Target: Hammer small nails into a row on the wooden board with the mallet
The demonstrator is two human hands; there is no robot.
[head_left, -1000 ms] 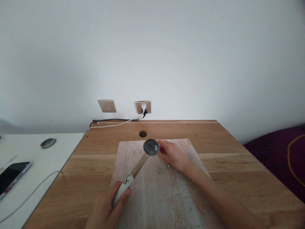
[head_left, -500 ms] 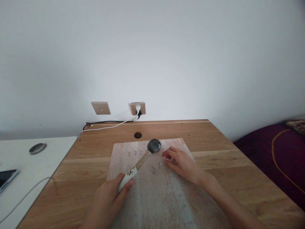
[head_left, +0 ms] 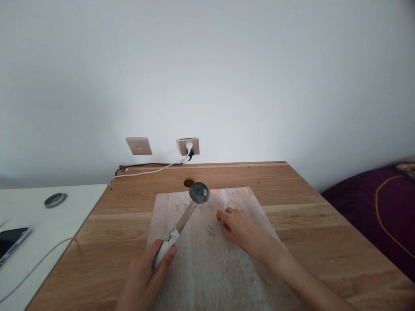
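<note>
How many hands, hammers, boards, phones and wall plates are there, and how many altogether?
Hands: 2 (left hand, right hand)
Hammer: 1
Board: 1
Phone: 1
Wall plates: 2
Total: 7

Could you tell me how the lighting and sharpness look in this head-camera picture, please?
Head view: soft light, brightest on the wall above the socket, dimmer toward the corners, shadows faint; the wide lens splays the table edges; the hammer head looks sharp, while the board near the left hand is smeared and the nails are tiny.
</note>
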